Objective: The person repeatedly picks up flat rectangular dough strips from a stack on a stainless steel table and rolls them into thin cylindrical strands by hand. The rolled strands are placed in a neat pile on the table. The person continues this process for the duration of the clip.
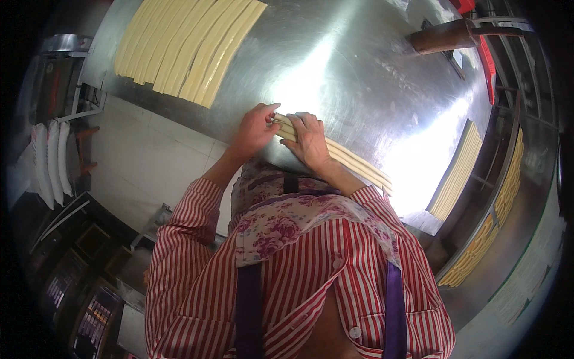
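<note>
Several long, pale dough ropes point(356, 164) lie side by side along the near edge of the steel worktable point(358, 94). My right hand point(308, 138) spans them from above, thumb on the near side and fingers curled over the far side. At their left ends is my left hand point(260, 127), its thumb and fingers close around the tips; whether it pinches them is hard to see. Part of the ropes is hidden under my right palm. Flat, wider dough strips point(188, 49) lie in a row at the table's far left.
Thin dough sticks point(456, 172) lie in a block at the table's right end. Beyond that edge, trays point(475, 251) hold twisted dough pieces. A brown wooden roller-like object point(444, 37) lies at the back right. White sacks point(50, 164) stand at far left.
</note>
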`<state>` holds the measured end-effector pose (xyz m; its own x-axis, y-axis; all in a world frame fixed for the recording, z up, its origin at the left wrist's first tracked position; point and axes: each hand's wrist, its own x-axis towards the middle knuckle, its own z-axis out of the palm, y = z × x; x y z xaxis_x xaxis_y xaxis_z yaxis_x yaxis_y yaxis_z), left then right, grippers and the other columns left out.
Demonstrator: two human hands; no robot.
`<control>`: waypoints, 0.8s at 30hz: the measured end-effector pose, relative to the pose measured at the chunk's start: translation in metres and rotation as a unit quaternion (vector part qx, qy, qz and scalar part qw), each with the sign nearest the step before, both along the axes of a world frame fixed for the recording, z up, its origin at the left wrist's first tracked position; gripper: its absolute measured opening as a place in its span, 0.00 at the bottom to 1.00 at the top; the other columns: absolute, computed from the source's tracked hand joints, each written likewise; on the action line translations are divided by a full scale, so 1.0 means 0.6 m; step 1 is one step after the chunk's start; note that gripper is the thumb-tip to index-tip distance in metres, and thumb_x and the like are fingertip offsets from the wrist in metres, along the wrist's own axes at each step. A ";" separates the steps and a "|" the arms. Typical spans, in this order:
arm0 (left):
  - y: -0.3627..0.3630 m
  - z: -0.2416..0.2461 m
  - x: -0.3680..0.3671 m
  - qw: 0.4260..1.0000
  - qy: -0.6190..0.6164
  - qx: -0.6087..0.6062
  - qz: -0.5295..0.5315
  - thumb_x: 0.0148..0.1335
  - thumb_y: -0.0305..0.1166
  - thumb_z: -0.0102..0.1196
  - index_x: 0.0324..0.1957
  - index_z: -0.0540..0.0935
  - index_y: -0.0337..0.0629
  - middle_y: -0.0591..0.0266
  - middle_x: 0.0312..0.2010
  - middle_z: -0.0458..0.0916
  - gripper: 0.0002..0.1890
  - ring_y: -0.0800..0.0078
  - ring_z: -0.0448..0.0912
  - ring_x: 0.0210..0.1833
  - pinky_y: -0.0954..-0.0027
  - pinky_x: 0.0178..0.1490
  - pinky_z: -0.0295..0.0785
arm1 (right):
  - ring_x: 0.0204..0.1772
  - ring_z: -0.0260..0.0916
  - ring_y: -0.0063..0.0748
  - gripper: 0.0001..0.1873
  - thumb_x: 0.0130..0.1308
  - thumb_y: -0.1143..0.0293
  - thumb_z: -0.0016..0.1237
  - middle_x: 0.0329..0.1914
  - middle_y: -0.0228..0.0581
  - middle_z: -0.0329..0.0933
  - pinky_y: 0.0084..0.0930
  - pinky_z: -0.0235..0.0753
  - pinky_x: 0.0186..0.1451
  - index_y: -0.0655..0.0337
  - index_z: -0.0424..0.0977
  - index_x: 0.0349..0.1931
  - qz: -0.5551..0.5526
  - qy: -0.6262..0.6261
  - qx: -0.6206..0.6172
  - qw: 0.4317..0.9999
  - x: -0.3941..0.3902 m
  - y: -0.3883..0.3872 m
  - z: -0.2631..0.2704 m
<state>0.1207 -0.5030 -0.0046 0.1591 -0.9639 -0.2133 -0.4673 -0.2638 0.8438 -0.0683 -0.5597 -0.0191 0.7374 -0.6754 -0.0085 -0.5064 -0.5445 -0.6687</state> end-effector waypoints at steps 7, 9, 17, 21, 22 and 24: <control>0.016 -0.021 -0.009 0.993 0.077 0.005 0.093 0.57 0.19 0.62 0.58 0.78 0.33 0.55 0.36 0.83 0.24 0.72 0.82 0.38 0.70 0.46 0.78 | 0.57 0.66 0.45 0.36 0.49 0.62 0.69 0.55 0.43 0.70 0.42 0.63 0.59 0.59 0.71 0.60 0.002 0.028 -0.003 1.000 -0.001 0.001 0.000; 0.020 -0.019 -0.010 0.989 0.089 0.016 0.114 0.58 0.18 0.61 0.57 0.79 0.32 0.56 0.36 0.83 0.23 0.74 0.82 0.39 0.70 0.46 0.78 | 0.57 0.67 0.45 0.36 0.49 0.63 0.69 0.55 0.43 0.70 0.42 0.63 0.59 0.58 0.71 0.60 0.001 0.026 -0.005 1.000 0.001 0.002 0.001; 0.072 -0.044 -0.004 0.984 0.091 -0.051 0.148 0.60 0.20 0.60 0.57 0.80 0.34 0.55 0.42 0.84 0.21 0.74 0.82 0.42 0.70 0.49 0.78 | 0.57 0.66 0.46 0.32 0.54 0.59 0.65 0.54 0.44 0.70 0.42 0.63 0.59 0.61 0.71 0.58 0.018 0.004 -0.041 0.999 0.038 0.008 -0.008; 0.087 -0.013 -0.020 0.975 0.089 -0.031 0.203 0.61 0.21 0.60 0.58 0.80 0.37 0.54 0.44 0.85 0.21 0.73 0.83 0.46 0.70 0.53 0.77 | 0.56 0.66 0.47 0.29 0.57 0.59 0.63 0.53 0.45 0.71 0.42 0.63 0.58 0.62 0.72 0.57 0.019 -0.019 -0.067 0.997 0.042 0.013 -0.011; 0.091 -0.009 -0.019 0.964 0.060 -0.038 0.255 0.61 0.21 0.59 0.58 0.79 0.35 0.54 0.45 0.84 0.21 0.72 0.83 0.46 0.70 0.53 0.77 | 0.56 0.66 0.47 0.29 0.57 0.60 0.62 0.53 0.45 0.71 0.43 0.63 0.58 0.61 0.72 0.57 0.026 -0.005 -0.068 0.997 0.042 0.012 -0.002; 0.101 -0.009 -0.009 0.931 0.005 -0.057 0.360 0.62 0.22 0.59 0.58 0.79 0.33 0.54 0.47 0.84 0.21 0.71 0.83 0.47 0.71 0.53 0.77 | 0.58 0.67 0.46 0.34 0.55 0.54 0.65 0.55 0.46 0.71 0.44 0.64 0.60 0.61 0.71 0.59 0.048 0.032 -0.047 0.997 0.048 -0.007 0.031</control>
